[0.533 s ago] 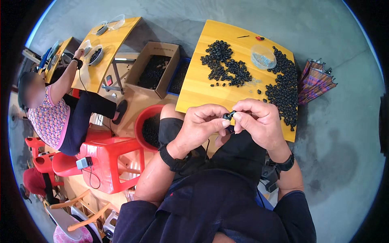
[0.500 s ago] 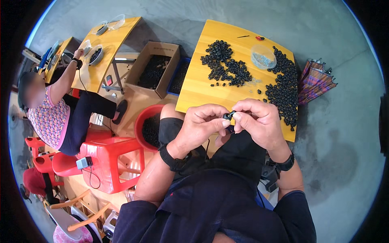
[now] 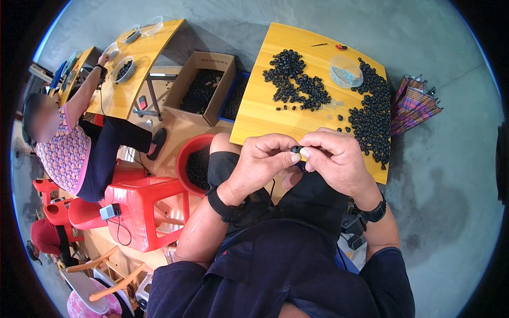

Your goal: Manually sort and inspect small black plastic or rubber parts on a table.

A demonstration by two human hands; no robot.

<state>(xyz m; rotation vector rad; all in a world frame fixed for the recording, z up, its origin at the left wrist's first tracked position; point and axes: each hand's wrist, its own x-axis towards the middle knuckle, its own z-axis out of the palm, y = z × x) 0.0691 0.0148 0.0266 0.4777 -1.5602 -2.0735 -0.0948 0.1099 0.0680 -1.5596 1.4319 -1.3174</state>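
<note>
Pinching one small black round plastic part (image 3: 295, 149) between both sets of fingertips, left hand (image 3: 263, 160) and right hand (image 3: 335, 158) met above the lap, at the near edge of the yellow wooden worktop (image 3: 265, 100). Heaps of black parts (image 3: 295, 84) lay beside a clear plastic bowl (image 3: 345, 71).

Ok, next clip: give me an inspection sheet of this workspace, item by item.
Surface: yellow wooden table, bare near its left edge.
Job's things: small black ring part pinched between left hand and right hand; two heaps of black parts on the table.
Clutter: clear dish; small red tool.
Grippers: both hands closed on the part, over the lap.
Cables: thin wire under the red stool.
Surroundings: cardboard box and red basin of black parts; another person at a second table; folded umbrella; concrete floor.
</note>
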